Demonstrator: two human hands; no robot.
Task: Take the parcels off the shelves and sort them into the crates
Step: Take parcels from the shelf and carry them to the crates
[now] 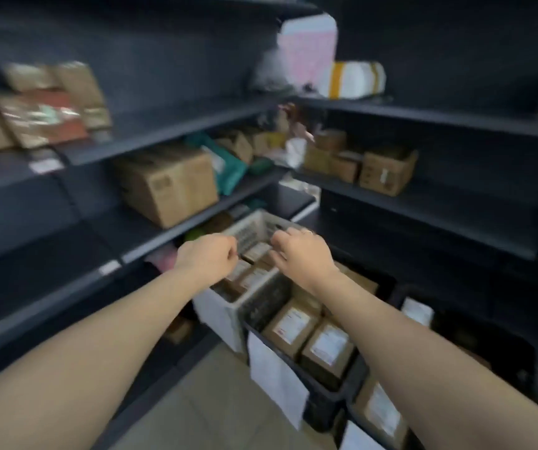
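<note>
Both my arms reach forward over a white crate (222, 310) on the floor that holds several small brown parcels with labels. My left hand (209, 258) hovers above its left side with the fingers curled into a fist and nothing in it. My right hand (303, 251) is above the crate's right side, fingers bent downward and apart, holding nothing. A black crate (319, 397) closer to me holds labelled brown boxes (327, 347). A large cardboard box (167, 183) stands on the left middle shelf. The frame is blurred.
Dark shelves (423, 196) line the left and right walls and meet in the corner. They carry brown boxes (388, 172), a green bag (228, 167), a white and yellow parcel (355, 79) and flat packets (43, 115). More dark crates stand at the lower right. Pale floor (202, 404) lies below.
</note>
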